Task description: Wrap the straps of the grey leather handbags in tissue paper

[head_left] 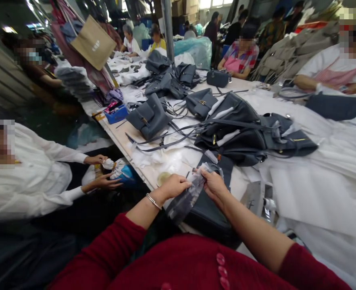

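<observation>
Between my two hands is a thin, see-through plastic wrapping (196,182), crumpled at its top end. My left hand (175,186) pinches its left edge. My right hand (213,184) has its fingers closed on the upper right end. A dark strip hangs below, seen through the plastic; I cannot tell its kind. Under my hands a dark blue-grey handbag (209,211) lies at the table's near edge. Just beyond it is a heap of similar dark bags (238,125) with long straps and white wrapping strips.
White foam sheets (311,197) cover the table's right side. A grey box with a clear bottle (268,205) stands right of my hand, and a tape roll (163,179) lies left. A seated person (35,169) handles a cloth bundle close on the left; other people work across the table.
</observation>
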The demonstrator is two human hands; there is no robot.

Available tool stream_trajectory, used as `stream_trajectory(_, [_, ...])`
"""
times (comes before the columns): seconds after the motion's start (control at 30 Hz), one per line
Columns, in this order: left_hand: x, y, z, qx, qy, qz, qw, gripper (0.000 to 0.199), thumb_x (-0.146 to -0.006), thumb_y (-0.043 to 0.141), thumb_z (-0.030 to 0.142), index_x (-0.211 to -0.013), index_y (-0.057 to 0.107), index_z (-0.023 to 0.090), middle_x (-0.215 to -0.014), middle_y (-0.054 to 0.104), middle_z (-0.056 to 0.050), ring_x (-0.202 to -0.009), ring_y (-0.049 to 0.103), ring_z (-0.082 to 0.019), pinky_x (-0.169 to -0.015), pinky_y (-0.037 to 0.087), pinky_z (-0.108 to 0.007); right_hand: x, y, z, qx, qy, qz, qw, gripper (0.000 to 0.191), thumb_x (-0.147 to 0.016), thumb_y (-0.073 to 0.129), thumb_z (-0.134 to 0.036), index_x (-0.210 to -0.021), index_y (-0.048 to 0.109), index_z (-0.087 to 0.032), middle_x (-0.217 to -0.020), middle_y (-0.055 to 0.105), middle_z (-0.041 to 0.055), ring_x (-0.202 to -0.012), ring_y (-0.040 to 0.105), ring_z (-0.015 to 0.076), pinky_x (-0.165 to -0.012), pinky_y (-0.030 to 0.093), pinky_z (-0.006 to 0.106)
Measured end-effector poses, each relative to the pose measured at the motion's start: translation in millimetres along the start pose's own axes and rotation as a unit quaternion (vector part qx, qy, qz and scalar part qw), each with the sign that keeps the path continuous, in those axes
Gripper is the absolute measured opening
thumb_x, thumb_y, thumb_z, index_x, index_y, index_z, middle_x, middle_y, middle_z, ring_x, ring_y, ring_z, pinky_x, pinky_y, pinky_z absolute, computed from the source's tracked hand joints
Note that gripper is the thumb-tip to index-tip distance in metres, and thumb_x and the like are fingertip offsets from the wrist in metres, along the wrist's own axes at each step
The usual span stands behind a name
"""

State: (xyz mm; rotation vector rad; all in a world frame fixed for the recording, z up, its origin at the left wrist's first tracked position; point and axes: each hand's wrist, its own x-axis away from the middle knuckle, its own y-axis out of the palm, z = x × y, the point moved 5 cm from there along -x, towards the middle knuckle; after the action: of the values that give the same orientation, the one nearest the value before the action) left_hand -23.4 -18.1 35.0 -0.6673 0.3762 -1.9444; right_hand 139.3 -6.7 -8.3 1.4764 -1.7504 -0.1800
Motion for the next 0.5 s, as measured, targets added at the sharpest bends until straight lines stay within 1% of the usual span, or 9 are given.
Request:
stream_trajectory(0.07, [-5,3.8,4,0.004,-0.008,0.032,0.999,0.039,-0.079,0.058,0.042,-0.052,0.057,0.015,-0.048,0.037,0.006,-0.051,0.036,-0.01,-0.049,0.024,-0.023,2,3,3,0.003,0.001,-0.001,1.0,0.01,-0.077,0.072,-0.017,-0.085,0.067,-0.015,-0.078,0.077,0.0083,-0.071,0.074,0.0219,-0.07,0.063,0.037])
stream_trajectory(0.1, [-8,6.7,6,0.015,-0.016,0.04,0.999,0.038,-0.08,0.057,0.042,-0.053,0.058,0.014,-0.048,0.038,0.005,-0.051,0.036,-0.009,-0.049,0.024,-0.023,3,5,4,0.004,0.001,-0.002,1.0,0.009,-0.078,0.071,-0.017,-0.086,0.067,-0.014,-0.08,0.077,0.009,-0.072,0.074,0.022,-0.07,0.063,0.037])
stream_trajectory(0.23, [-15,14.5,13,0.057,-0.053,0.063,0.995,0.035,-0.08,0.058,0.042,-0.059,0.063,0.014,-0.052,0.049,0.004,-0.052,0.041,-0.01,-0.049,0.028,-0.023,8,5,1,0.009,0.0,-0.001,1.0,0.006,-0.082,0.068,-0.017,-0.087,0.067,-0.015,-0.082,0.078,0.0085,-0.074,0.074,0.0219,-0.07,0.063,0.037])
stream_trajectory(0.33, [-13,10.7,14,0.066,-0.073,0.078,0.992,0.031,-0.079,0.058,0.043,-0.067,0.065,0.015,-0.057,0.054,0.003,-0.053,0.043,-0.011,-0.051,0.031,-0.023,8,3,-5,0.01,-0.005,0.001,1.0,0.007,-0.081,0.069,-0.018,-0.088,0.067,-0.015,-0.081,0.078,0.0082,-0.075,0.074,0.0222,-0.071,0.063,0.037])
stream_trajectory(0.4, [-8,5.6,12,0.059,-0.078,0.073,0.993,0.029,-0.078,0.058,0.042,-0.07,0.065,0.015,-0.058,0.055,0.003,-0.053,0.044,-0.011,-0.051,0.032,-0.023,7,0,-8,0.009,-0.011,0.004,1.0,0.009,-0.08,0.07,-0.018,-0.088,0.067,-0.015,-0.083,0.078,0.0089,-0.076,0.074,0.0218,-0.072,0.063,0.036])
stream_trajectory(0.5, [3,2.0,10,0.028,-0.066,0.031,0.997,0.031,-0.076,0.058,0.043,-0.064,0.062,0.016,-0.055,0.053,0.003,-0.054,0.045,-0.012,-0.052,0.032,-0.023,6,-2,-9,0.002,-0.019,0.008,1.0,0.01,-0.08,0.071,-0.017,-0.088,0.067,-0.015,-0.085,0.078,0.0095,-0.076,0.075,0.0211,-0.073,0.063,0.034])
